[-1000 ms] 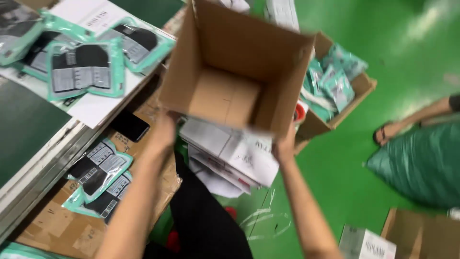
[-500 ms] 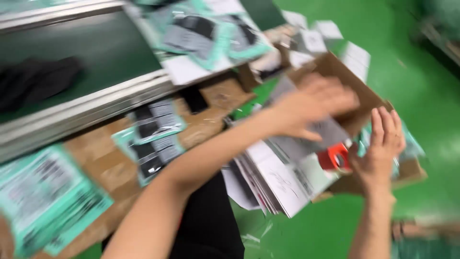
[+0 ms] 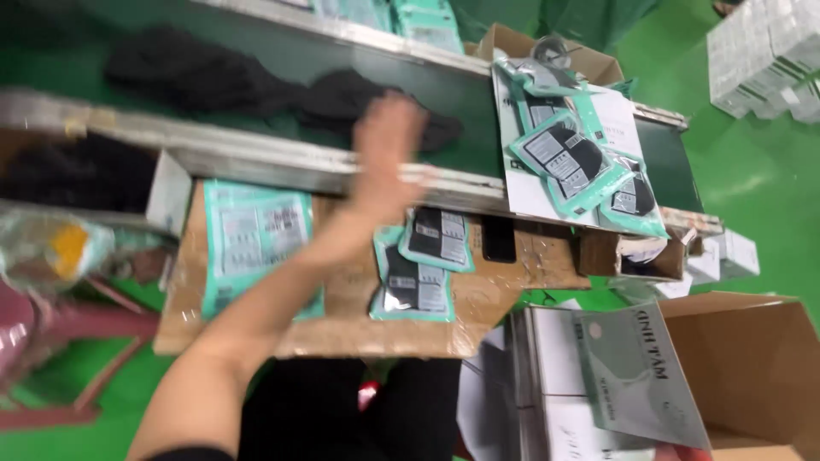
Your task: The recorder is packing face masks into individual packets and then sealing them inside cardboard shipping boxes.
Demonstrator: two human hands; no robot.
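The left hand [image 3: 386,145] reaches out flat, its grip spread and holding nothing, blurred above the metal rail at the worktop's [image 3: 359,324] far edge, nearest the black cloth pieces [image 3: 342,98] on the green belt [image 3: 461,94] beyond. Teal packets [image 3: 423,260] lie on the cardboard worktop just below it.

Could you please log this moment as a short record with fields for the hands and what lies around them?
left hand: open, blurred, raised over the belt's metal rail, holding nothing
right hand: out of view
nearest to left hand: black cloth on the green belt
below the hand: teal packets on a cardboard sheet
further along the belt: more packets on a white sheet
lower right: open carton on the green floor
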